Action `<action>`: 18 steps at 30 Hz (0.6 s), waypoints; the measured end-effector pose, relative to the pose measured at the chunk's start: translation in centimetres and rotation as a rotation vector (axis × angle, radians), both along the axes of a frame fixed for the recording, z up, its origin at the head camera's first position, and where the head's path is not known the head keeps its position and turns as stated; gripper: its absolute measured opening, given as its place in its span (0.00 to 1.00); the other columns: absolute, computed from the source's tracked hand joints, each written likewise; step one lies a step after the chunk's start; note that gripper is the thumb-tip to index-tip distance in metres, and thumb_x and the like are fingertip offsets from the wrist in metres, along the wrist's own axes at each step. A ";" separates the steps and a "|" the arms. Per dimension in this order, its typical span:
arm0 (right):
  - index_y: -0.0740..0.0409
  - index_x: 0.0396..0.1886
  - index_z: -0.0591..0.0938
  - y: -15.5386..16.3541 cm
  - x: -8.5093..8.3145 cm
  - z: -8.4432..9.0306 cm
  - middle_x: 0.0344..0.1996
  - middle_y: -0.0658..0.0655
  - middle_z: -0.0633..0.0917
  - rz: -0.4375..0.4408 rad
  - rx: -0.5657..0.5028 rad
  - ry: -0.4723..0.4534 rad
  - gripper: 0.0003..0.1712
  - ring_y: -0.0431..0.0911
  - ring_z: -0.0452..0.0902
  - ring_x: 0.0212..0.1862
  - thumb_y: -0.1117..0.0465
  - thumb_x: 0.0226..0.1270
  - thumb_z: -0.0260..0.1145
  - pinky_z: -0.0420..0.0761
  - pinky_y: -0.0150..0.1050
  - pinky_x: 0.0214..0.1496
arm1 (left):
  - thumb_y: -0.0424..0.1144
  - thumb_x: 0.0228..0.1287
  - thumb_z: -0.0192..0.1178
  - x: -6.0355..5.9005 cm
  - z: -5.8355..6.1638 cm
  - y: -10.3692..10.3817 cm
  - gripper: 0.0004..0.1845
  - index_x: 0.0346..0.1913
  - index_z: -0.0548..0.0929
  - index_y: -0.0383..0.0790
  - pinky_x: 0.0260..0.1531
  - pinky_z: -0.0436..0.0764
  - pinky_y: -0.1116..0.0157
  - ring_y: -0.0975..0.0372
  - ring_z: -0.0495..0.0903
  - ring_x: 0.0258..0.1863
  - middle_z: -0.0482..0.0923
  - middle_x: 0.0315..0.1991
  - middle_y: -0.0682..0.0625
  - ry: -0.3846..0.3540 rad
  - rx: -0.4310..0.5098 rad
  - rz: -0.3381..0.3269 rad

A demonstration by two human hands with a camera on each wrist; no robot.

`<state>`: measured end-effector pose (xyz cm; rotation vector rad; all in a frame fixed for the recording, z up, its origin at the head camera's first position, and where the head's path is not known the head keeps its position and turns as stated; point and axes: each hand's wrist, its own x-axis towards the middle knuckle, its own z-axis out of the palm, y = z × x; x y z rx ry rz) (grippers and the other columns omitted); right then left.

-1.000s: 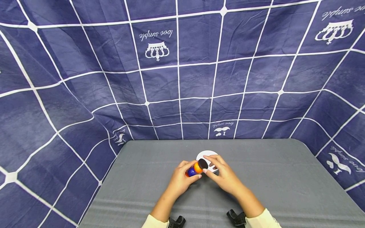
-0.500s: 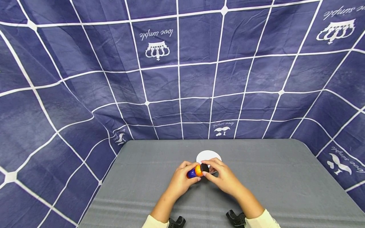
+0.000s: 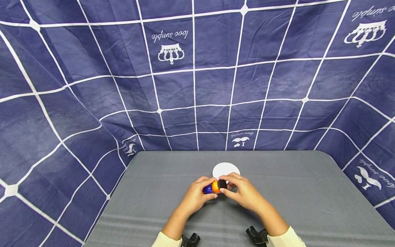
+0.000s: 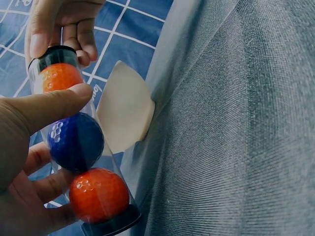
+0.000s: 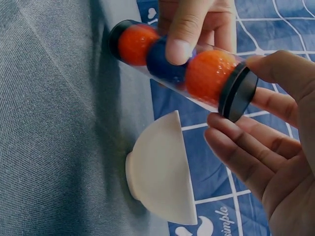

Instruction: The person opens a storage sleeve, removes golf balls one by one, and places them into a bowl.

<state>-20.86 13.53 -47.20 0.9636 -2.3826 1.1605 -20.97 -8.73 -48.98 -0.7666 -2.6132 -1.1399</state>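
Note:
A clear plastic tube [image 4: 109, 156] with black end caps holds two orange golf balls [image 5: 209, 74] and a blue golf ball [image 4: 76, 141] between them. My left hand [image 3: 195, 195] grips the tube around its middle, thumb lying across the near side in the left wrist view. At the tube's right end, my right hand [image 3: 245, 192] pinches the black cap [image 5: 240, 93] between thumb and fingertips. The cap is seated on the tube's end. Held above the table, the tube lies slanted between both hands. Beyond it stands a white bowl [image 5: 162, 169], partly covered by my right hand in the head view.
The grey cloth-covered table [image 3: 160, 168] extends to both sides of the hands. A blue curtain with white lines [image 3: 213, 85] hangs behind it and along the sides. Black wrist mounts [image 3: 191, 240] sit below each hand.
The tube has turned so its capped end sits slightly lower and further right, nearer to level. My right fingers have drawn in onto the cap, uncovering more of the bowl.

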 end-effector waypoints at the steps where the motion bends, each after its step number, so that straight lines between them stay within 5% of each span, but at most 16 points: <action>1: 0.57 0.54 0.85 0.1 0.0 0.0 0.39 0.50 0.85 0.004 0.003 -0.001 0.21 0.40 0.80 0.33 0.61 0.60 0.76 0.83 0.36 0.37 | 0.38 0.53 0.77 0.0 0.0 0.0 0.27 0.58 0.85 0.47 0.51 0.81 0.64 0.61 0.83 0.47 0.85 0.49 0.51 -0.010 0.006 -0.006; 18: 0.53 0.53 0.86 0.4 0.2 0.5 0.38 0.49 0.85 0.044 0.024 -0.004 0.20 0.41 0.80 0.34 0.60 0.61 0.76 0.83 0.38 0.36 | 0.37 0.55 0.75 -0.1 0.3 -0.5 0.26 0.59 0.84 0.48 0.57 0.81 0.62 0.60 0.83 0.52 0.85 0.55 0.50 -0.098 0.022 -0.087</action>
